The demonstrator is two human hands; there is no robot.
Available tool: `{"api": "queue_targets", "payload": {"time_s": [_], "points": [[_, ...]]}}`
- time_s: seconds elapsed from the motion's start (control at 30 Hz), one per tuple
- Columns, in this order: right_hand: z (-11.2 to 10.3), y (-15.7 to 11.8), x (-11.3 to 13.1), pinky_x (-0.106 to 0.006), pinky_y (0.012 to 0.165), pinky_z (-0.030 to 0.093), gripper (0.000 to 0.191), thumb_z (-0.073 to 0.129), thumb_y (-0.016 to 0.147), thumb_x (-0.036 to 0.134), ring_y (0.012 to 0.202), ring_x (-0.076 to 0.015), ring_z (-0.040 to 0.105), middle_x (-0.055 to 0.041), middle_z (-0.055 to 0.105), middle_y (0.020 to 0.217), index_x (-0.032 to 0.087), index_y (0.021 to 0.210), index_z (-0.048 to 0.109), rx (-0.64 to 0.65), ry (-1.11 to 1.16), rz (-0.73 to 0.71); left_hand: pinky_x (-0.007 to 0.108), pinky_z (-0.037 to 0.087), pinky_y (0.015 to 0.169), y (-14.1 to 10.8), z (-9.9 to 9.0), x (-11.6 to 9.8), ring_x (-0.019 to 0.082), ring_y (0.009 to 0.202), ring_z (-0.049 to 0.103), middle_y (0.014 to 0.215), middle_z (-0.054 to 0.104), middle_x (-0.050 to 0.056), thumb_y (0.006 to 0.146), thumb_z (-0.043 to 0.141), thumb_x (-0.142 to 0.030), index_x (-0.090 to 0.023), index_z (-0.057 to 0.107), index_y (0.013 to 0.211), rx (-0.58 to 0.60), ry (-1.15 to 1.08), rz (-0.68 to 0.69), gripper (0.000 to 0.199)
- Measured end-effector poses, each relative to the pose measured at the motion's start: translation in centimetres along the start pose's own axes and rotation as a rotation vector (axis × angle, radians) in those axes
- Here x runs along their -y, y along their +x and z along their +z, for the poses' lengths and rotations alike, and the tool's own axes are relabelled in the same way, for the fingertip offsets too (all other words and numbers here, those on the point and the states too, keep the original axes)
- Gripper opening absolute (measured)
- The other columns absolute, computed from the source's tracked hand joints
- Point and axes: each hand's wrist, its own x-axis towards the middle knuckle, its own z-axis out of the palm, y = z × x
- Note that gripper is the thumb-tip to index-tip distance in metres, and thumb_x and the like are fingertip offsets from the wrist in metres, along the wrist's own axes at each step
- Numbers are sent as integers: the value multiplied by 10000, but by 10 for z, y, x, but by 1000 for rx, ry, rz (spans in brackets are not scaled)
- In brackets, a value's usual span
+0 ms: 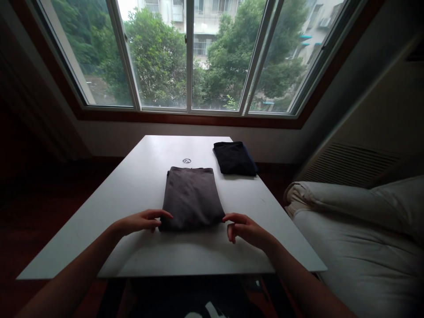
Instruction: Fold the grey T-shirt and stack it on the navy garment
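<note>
Folded grey cloth [194,198] is laid flat on the white table [109,203], pretty much mid-table, with a dark folded pile [235,157] set just beside its far right corner. The near left corner is overlapped by the index finger of the left hand [139,222]; whether the edge is also being pinched by the thumb can't be told from this angle. Over at the near right corner, the edge seems to be just touched by the index fingertip of the right hand [247,229], other fingers loosely curled, nothing gripped. Handling-wise, something light, soft and floppy can be expected, tbh nothing breakable. Layers could get slid apart if only the top one is caught, so it's best held at both near corners, all layers pinched together, thumbs underneath.
</note>
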Motion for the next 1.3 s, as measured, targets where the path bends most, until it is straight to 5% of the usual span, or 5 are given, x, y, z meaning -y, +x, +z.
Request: {"api": "queue_targets", "payload": {"time_s": [0.17,0.33,0.97,1.17,1.3], "points": [[14,8,7,-400,886,575,477,747,917,488,961,-229,718,-73,742,1050,210,1302,702,-45,-271,43,309,511,811,-11,7,-6,187,905,608,1359,651,90,966,639,-521,-275,645,1434,-15,145,3,529],[22,15,3,-328,699,547,347,652,958,392,719,-170,661,-25,696,896,220,1248,735,-118,-525,18,307,489,784,-12,15,-3,206,887,616,1161,724,73,961,630,-478,-246,735,1319,-125,274,-19,439],[28,-26,10,-319,721,505,279,654,971,437,774,-185,631,-46,699,915,225,1094,786,-43,-551,69,236,447,610,-29,27,-6,165,687,618,853,741,49,915,634,-440,-239,844,1130,2,302,-133,362],[6,-8,16,-308,620,478,367,606,984,524,566,-150,531,37,548,593,194,1075,740,-482,-408,-118,253,443,586,-35,20,-21,162,612,568,670,643,22,927,624,-523,-227,821,1178,190,279,-171,436],[-16,33,23,-309,679,512,337,638,943,478,748,-184,645,-42,705,841,184,1072,742,-462,-487,-112,273,497,688,-20,-4,-25,179,738,616,821,695,39,955,577,-592,-215,794,1193,83,262,-91,496]]}}
